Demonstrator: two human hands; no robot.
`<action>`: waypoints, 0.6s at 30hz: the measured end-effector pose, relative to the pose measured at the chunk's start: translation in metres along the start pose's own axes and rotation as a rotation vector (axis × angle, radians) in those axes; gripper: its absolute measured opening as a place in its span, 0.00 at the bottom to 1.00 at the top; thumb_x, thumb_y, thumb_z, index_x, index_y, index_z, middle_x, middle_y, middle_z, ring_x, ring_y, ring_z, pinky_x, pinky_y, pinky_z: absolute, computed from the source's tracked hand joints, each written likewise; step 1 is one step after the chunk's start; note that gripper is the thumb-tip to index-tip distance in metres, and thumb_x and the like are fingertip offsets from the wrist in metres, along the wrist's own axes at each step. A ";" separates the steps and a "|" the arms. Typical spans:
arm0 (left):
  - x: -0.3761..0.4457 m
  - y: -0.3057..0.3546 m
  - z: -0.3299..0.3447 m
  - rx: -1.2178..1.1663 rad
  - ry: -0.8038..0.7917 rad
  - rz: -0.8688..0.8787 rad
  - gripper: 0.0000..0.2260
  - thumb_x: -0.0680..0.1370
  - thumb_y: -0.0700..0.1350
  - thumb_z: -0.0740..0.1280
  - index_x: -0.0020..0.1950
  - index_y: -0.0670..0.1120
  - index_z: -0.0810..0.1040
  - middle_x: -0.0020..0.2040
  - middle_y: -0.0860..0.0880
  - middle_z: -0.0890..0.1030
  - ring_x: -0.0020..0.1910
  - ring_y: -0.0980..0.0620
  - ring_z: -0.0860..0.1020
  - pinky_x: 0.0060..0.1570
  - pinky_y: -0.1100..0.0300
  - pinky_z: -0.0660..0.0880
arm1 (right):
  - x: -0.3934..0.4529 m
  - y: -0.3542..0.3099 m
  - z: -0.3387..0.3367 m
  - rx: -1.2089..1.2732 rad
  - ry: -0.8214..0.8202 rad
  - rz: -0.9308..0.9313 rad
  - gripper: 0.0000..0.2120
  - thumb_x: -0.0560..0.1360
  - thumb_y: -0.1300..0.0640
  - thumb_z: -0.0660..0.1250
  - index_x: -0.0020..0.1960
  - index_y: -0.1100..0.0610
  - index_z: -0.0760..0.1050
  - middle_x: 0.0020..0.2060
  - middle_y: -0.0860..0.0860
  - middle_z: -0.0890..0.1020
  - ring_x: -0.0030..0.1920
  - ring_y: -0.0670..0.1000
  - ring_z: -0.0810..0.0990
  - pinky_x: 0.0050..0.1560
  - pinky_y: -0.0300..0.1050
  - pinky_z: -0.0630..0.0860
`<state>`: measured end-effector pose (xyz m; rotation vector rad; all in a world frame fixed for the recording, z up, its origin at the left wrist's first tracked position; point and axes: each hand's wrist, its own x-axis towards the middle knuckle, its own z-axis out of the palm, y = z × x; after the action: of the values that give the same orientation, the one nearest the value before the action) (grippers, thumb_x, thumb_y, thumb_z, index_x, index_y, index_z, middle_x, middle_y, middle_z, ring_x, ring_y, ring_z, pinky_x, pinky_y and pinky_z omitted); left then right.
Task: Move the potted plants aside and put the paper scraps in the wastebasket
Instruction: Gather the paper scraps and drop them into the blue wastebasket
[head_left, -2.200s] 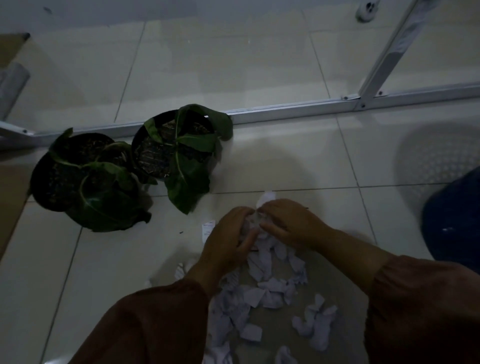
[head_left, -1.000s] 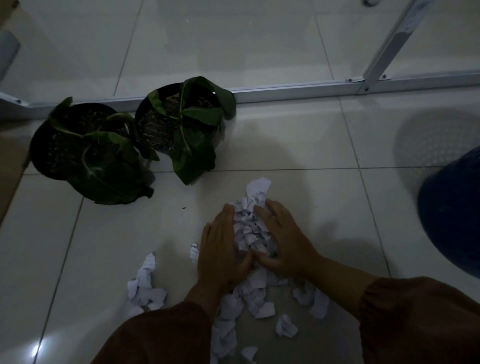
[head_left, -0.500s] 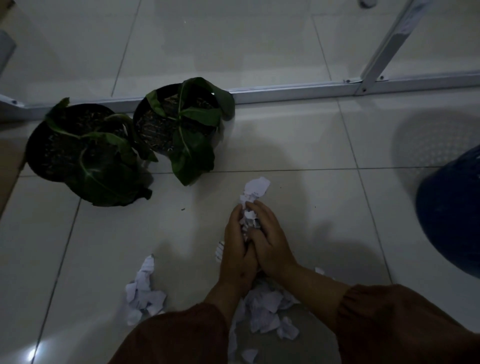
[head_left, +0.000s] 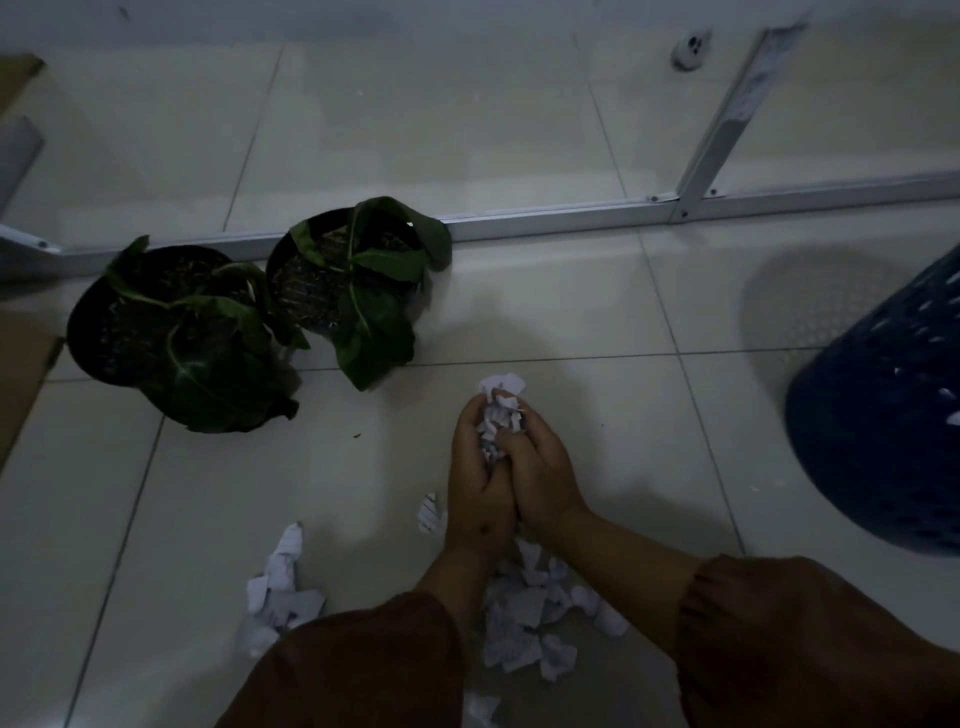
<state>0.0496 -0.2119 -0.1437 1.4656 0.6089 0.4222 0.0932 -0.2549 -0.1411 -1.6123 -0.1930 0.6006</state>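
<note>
My left hand (head_left: 475, 483) and my right hand (head_left: 543, 475) are pressed together, cupping a bunch of white paper scraps (head_left: 498, 415) above the tiled floor. More scraps (head_left: 524, 623) lie on the floor under my wrists, and a smaller heap (head_left: 280, 592) lies to the left. Two potted plants in black pots, one (head_left: 171, 332) at the left and one (head_left: 353, 280) beside it, stand against a metal floor rail. A dark blue perforated wastebasket (head_left: 883, 426) stands at the right edge.
A white metal rail (head_left: 571, 215) with an upright post (head_left: 727, 119) crosses the floor behind the plants. Brown cardboard (head_left: 21, 369) lies at the left edge. A grey tube (head_left: 15, 150) is at the far left. The room is dim.
My hands went from lying flat on the pile to closing together around a bunch of scraps and lifting it slightly. The plants and the wastebasket stayed in place.
</note>
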 end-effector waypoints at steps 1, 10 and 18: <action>0.000 0.005 0.002 0.000 0.000 0.014 0.22 0.74 0.37 0.56 0.68 0.36 0.62 0.68 0.38 0.69 0.68 0.43 0.69 0.70 0.49 0.65 | -0.001 -0.005 -0.002 -0.003 0.002 -0.014 0.18 0.78 0.64 0.55 0.67 0.54 0.68 0.66 0.51 0.72 0.67 0.51 0.70 0.70 0.50 0.66; -0.007 0.056 0.022 -0.083 -0.019 0.118 0.18 0.76 0.28 0.56 0.65 0.38 0.66 0.61 0.44 0.73 0.55 0.60 0.73 0.53 0.78 0.69 | -0.018 -0.061 -0.023 0.036 0.043 -0.121 0.18 0.76 0.65 0.56 0.65 0.58 0.70 0.62 0.56 0.76 0.61 0.53 0.75 0.64 0.46 0.71; -0.009 0.122 0.048 -0.170 -0.134 0.238 0.18 0.75 0.27 0.56 0.64 0.38 0.67 0.55 0.50 0.75 0.47 0.67 0.76 0.48 0.78 0.71 | -0.034 -0.126 -0.044 0.068 0.187 -0.215 0.13 0.76 0.62 0.54 0.50 0.50 0.75 0.45 0.52 0.81 0.49 0.52 0.80 0.49 0.44 0.77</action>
<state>0.0836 -0.2458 -0.0218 1.3944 0.2850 0.5425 0.1133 -0.2909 -0.0094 -1.5473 -0.2017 0.2872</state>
